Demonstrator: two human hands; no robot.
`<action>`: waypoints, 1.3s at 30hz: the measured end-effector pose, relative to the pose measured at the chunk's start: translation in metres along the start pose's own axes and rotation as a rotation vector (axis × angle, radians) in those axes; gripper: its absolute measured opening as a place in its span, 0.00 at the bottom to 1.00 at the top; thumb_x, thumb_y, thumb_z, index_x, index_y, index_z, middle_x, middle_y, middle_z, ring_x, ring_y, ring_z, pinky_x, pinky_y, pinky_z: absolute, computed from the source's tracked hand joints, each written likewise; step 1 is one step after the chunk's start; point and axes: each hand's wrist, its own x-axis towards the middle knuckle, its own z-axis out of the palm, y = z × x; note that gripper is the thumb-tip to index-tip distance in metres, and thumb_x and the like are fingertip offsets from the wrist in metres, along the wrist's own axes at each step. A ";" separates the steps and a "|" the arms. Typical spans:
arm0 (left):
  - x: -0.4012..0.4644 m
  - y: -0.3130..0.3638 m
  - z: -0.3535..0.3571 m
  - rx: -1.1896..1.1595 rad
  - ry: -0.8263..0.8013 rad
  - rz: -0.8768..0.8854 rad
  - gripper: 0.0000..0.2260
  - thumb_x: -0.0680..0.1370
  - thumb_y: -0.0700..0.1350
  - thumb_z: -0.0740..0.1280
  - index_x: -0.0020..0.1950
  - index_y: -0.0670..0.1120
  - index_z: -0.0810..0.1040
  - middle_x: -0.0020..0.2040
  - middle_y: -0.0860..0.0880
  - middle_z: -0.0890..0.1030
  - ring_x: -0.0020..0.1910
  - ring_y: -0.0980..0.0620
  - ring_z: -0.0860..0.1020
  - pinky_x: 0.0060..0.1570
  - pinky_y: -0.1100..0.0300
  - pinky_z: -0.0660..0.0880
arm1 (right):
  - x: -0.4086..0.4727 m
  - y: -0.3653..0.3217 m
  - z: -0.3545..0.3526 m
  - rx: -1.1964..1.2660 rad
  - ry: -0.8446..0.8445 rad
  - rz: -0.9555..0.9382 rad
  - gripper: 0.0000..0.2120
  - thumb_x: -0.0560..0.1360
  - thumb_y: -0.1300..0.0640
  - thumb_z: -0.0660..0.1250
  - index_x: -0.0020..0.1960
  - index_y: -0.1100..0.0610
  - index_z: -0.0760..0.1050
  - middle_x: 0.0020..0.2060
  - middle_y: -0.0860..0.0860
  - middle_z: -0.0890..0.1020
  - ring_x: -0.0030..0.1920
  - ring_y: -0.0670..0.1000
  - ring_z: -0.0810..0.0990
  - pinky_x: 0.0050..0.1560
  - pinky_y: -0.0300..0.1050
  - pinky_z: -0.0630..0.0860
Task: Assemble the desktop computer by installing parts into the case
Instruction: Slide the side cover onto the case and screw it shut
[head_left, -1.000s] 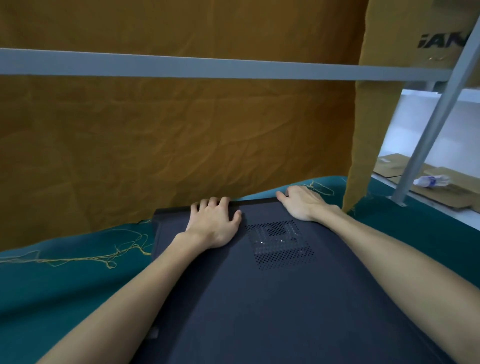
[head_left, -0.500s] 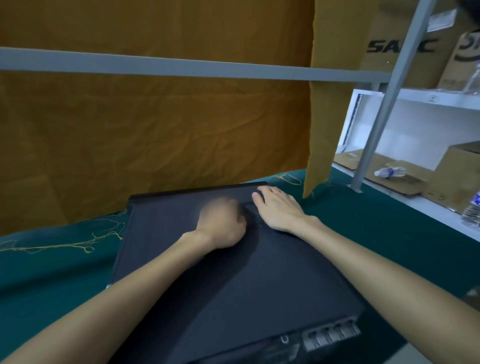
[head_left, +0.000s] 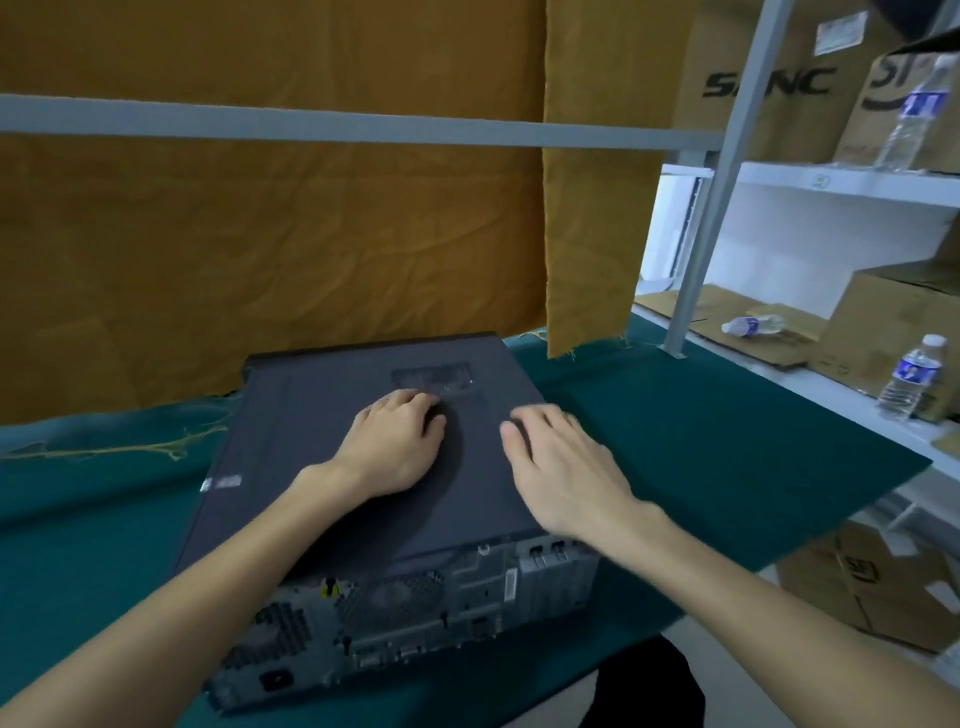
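Observation:
A dark grey desktop computer case lies flat on the green cloth, its side panel closed on top and its rear port panel facing me. A perforated vent sits near the panel's far edge. My left hand rests palm down on the middle of the panel, fingers reaching toward the vent. My right hand lies flat with spread fingers over the panel's right side. Neither hand holds anything.
The green-covered table ends at the right and near me. An orange cloth hangs behind a grey rail. A metal post and white shelves with cardboard boxes and water bottles stand at the right.
Both hands slid back from the case's far edge toward the middle of the panel. The view pulled back, and the case's rear ports now show.

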 end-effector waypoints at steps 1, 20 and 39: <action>-0.016 -0.003 -0.004 0.009 0.015 -0.007 0.21 0.85 0.55 0.55 0.76 0.51 0.70 0.76 0.50 0.69 0.76 0.47 0.66 0.75 0.48 0.60 | 0.001 -0.003 -0.003 0.006 0.004 0.011 0.25 0.84 0.38 0.43 0.69 0.48 0.70 0.69 0.49 0.72 0.70 0.54 0.69 0.60 0.56 0.69; -0.167 -0.060 -0.031 0.080 0.115 -0.217 0.42 0.64 0.83 0.54 0.76 0.70 0.61 0.83 0.57 0.50 0.83 0.47 0.50 0.61 0.39 0.75 | -0.041 0.021 -0.010 -0.223 -0.163 -0.118 0.49 0.64 0.14 0.42 0.80 0.35 0.48 0.83 0.53 0.52 0.74 0.63 0.65 0.67 0.58 0.69; -0.031 0.072 0.010 -0.080 -0.059 0.152 0.22 0.85 0.61 0.55 0.75 0.54 0.72 0.77 0.51 0.68 0.77 0.49 0.64 0.75 0.46 0.61 | 0.008 0.138 0.034 0.261 -0.118 0.448 0.17 0.82 0.46 0.64 0.66 0.56 0.74 0.62 0.57 0.80 0.61 0.60 0.79 0.61 0.53 0.76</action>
